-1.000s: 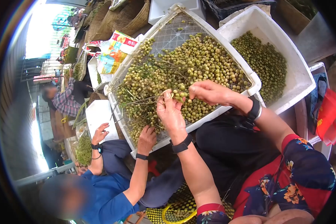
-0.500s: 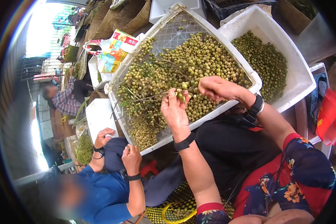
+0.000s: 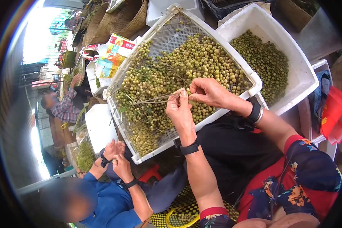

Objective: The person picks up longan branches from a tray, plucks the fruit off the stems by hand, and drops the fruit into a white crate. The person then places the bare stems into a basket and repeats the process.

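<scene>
My left hand [image 3: 180, 116] is closed in a pinch on a thin brown twig [image 3: 152, 100], which stretches out to the left over the fruit. Right beside it, my right hand [image 3: 212, 94] has its fingers pinched at the twig's near end, on a small round green fruit partly hidden by the fingertips. Both hands are above a white mesh tray [image 3: 235, 53]. Heaped in this tray are many round yellow-green fruits [image 3: 205, 60], with loose stems and bits of leaf among them at the left.
A white foam box [image 3: 304, 79] of smaller-looking green fruits [image 3: 260, 60] stands against the tray's right side. A co-worker in a blue shirt [image 3: 110, 201] sits at the left, hands together. Also around are a printed bag [image 3: 112, 57], a red bag [image 3: 334, 114] and a yellow-black woven basket [image 3: 161, 220].
My right hand has moved left and down, from apart to touching beside my left hand at the twig. The co-worker's two hands have come together.
</scene>
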`<state>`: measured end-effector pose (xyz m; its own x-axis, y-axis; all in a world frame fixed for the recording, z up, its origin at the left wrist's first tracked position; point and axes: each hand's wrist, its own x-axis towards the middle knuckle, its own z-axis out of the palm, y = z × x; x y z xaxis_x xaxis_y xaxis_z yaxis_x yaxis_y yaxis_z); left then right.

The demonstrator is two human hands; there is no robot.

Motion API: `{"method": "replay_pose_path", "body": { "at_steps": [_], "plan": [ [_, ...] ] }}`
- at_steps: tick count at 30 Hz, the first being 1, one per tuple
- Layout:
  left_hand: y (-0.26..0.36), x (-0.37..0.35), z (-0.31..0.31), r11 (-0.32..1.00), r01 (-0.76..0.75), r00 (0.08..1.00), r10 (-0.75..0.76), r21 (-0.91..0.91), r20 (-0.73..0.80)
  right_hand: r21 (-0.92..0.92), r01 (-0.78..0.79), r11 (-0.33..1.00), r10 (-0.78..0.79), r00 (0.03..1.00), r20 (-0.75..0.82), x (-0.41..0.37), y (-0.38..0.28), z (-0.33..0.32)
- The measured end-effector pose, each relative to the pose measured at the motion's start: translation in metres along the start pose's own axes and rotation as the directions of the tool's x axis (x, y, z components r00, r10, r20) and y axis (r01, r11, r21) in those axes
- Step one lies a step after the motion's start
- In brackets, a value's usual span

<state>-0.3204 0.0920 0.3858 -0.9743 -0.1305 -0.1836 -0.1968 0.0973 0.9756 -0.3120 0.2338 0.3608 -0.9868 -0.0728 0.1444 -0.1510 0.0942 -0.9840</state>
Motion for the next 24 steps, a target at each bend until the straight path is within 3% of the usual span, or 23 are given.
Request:
{"method": "replay_pose_path", "body": {
  "at_steps": [6,10,13,14,16,17,18,20,22,23,24],
  "plan": [
    [-0.005,0.000,0.001,0.997,-0.013,1.000,0.014,0.077,-0.005,-0.237,0.265,0.935,-0.274,0.962,-0.007,-0.002,0.015,0.008],
    [-0.009,-0.001,0.007,0.995,0.040,0.998,-0.036,-0.096,0.043,-0.066,0.006,0.998,0.001,0.993,0.115,-0.007,-0.009,-0.019],
    [-0.003,-0.003,0.011,0.988,0.042,0.998,-0.034,-0.151,0.056,-0.130,-0.005,0.992,0.024,0.990,0.142,-0.017,-0.016,-0.036],
    [0.000,-0.003,0.012,0.988,0.036,0.998,-0.029,-0.149,0.047,-0.142,0.029,0.989,-0.016,0.996,0.088,-0.024,-0.021,-0.046],
    [0.005,-0.007,0.009,0.940,0.132,0.984,-0.086,-0.313,0.156,-0.224,0.105,0.969,-0.121,0.991,-0.057,-0.032,-0.033,-0.075],
    [0.009,-0.007,0.007,0.931,0.149,0.977,-0.088,-0.333,0.192,-0.271,0.081,0.959,-0.104,0.992,-0.073,-0.036,-0.048,-0.096],
    [0.009,-0.005,0.003,0.920,0.163,0.970,-0.084,-0.357,0.226,-0.280,-0.053,0.958,0.013,0.990,-0.143,-0.040,-0.045,-0.113],
    [0.008,-0.002,-0.003,0.901,0.183,0.963,-0.085,-0.393,0.255,-0.515,-0.033,0.856,-0.104,0.967,-0.235,-0.044,-0.028,-0.148],
    [0.005,-0.002,-0.006,0.893,0.176,0.962,-0.065,-0.413,0.267,-0.866,-0.084,0.493,-0.193,0.960,-0.203,-0.059,0.004,-0.171],
    [0.007,-0.002,-0.006,0.887,0.176,0.957,-0.053,-0.426,0.284,-0.956,-0.157,0.250,-0.120,0.974,-0.191,-0.060,0.004,-0.174],
    [0.008,-0.002,-0.005,0.888,0.168,0.959,-0.047,-0.428,0.279,-0.956,-0.151,0.252,-0.127,0.974,-0.188,-0.058,0.007,-0.173]
  ]
}}
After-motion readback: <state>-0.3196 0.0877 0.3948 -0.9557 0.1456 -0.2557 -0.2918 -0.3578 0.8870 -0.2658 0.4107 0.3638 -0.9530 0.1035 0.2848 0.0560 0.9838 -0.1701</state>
